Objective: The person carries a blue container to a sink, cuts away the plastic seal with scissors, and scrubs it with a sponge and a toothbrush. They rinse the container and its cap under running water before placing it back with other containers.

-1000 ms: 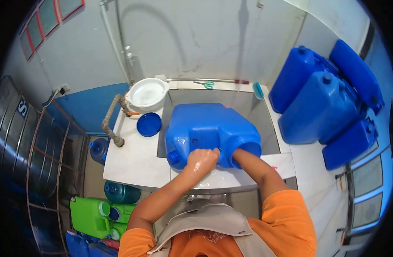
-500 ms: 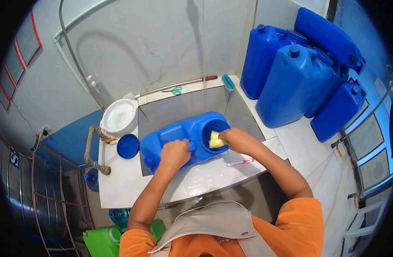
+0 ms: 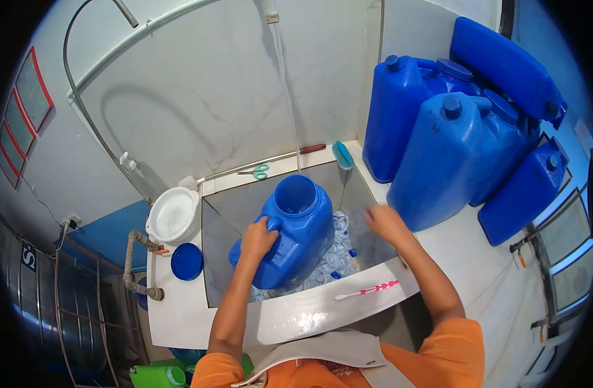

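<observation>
My left hand [image 3: 257, 240] is wrapped round the handle of a blue plastic jug [image 3: 312, 239]. The jug leans in the sink [image 3: 228, 226], its wide round mouth uncovered and facing up. Behind that mouth a thin stream of water [image 3: 284, 77] comes down from a tap [image 3: 271, 13]. My right hand [image 3: 385, 223] hovers over the sink's right side, apart from the jug. Its fingers are smeared by motion, and no sponge shows there. Small clear plastic bottles or caps [image 3: 335, 255] lie in the sink beneath the jug.
A pink-and-white toothbrush [image 3: 367, 290] lies on the front ledge. At left sit a blue lid [image 3: 187, 262] and a white basin [image 3: 173, 216]. Scissors [image 3: 261, 172] and a teal brush [image 3: 342, 155] rest along the back ledge. Several blue jugs [image 3: 439, 161] crowd the right counter.
The jug has swung from lying sideways to mouth-up, uncovering the clear pieces below. My right hand has left its mouth and moved right; the yellow sponge it held is out of sight.
</observation>
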Available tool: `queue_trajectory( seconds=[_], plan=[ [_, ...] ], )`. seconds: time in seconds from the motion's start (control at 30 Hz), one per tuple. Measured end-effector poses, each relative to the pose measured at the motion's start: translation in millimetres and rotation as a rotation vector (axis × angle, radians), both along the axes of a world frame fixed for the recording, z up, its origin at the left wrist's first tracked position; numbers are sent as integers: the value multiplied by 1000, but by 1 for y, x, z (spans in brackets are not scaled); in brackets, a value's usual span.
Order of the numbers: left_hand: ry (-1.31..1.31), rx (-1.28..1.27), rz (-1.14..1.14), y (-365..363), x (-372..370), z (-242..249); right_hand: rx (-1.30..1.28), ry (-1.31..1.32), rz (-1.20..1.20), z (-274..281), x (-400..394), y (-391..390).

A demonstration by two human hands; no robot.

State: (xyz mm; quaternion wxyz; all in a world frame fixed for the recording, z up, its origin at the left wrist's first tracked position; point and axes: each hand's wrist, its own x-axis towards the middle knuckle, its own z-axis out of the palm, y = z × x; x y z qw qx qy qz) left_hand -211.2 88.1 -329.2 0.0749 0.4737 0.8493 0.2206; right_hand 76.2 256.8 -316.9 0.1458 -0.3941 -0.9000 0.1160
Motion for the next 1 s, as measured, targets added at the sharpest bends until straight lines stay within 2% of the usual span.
queue_trajectory(
  seconds=[0.03, 0.07, 0.1, 0.13, 0.2, 0.23, 0.3, 0.33, 0.4, 0.43, 0.47, 0.53, 0.57, 0.6, 0.63, 0.7, 0.73, 0.8, 0.83, 0.87, 0.9, 0.93, 0.97, 1.0],
  plan=[
    [-63, -2, 14, 10, 3, -3, 69, 323, 237, 10, -40, 22],
    [-63, 0, 18, 18, 4, -8, -263, 378, 237, 30, -82, 37],
    [-78, 27, 33, 24, 4, -12, -466, 466, 322, 33, -122, 59],
    [-92, 52, 50, 29, 3, -15, -776, 624, 264, 32, -159, 72],
    [-97, 71, 90, 33, -1, -19, -1163, 782, 107, 35, -210, 84],
    [-102, 89, 122, 34, -7, -20, -1171, 782, 125, 24, -224, 94],
    [-133, 105, 186, 36, -17, -27, -1575, 895, 91, 4, -247, 108],
    [-177, 123, 232, 37, -21, -33, -1589, 882, 99, -3, -255, 113],
    [-268, 120, 282, 41, -23, -43, -1789, 853, 267, -15, -262, 121],
    [-359, 125, 314, 42, -25, -45, -1942, 831, 452, -19, -261, 125],
    [-361, 113, 321, 41, -27, -47, -1955, 829, 447, -23, -265, 127],
    [-359, 115, 264, 41, -25, -46, -1463, 544, 66, 10, -257, 110],
    [-366, 104, 264, 40, -25, -44, -1417, 471, 171, 9, -252, 120],
    [-304, 98, 221, 39, -27, -41, -1424, 468, 161, 13, -250, 120],
    [-243, 96, 178, 39, -28, -37, -1279, 354, 228, 23, -244, 118],
    [-318, 60, 151, 38, -33, -28, -1017, 209, 323, 39, -238, 119],
    [-383, 31, 125, 36, -35, -25, -1023, 215, 310, 38, -239, 124],
    [-301, 79, 76, 27, -40, -19, -732, 74, 535, 36, -241, 130],
    [-239, 94, 11, 22, -47, -19, -1064, 197, 216, 52, -238, 115],
    [-178, 108, -55, 16, -54, -18, -1075, 209, 203, 56, -237, 110],
    [-177, 92, -70, 8, -65, -23, -1121, 322, 223, 55, -236, 111],
    [-50, 65, -76, 1, -76, -32, -1164, 434, 240, 53, -234, 113],
    [77, 39, -84, -5, -85, -42, -1174, 445, 220, 50, -233, 115],
    [75, 25, -104, -10, -91, -50, -1150, 387, 231, 46, -231, 116]
  ],
)
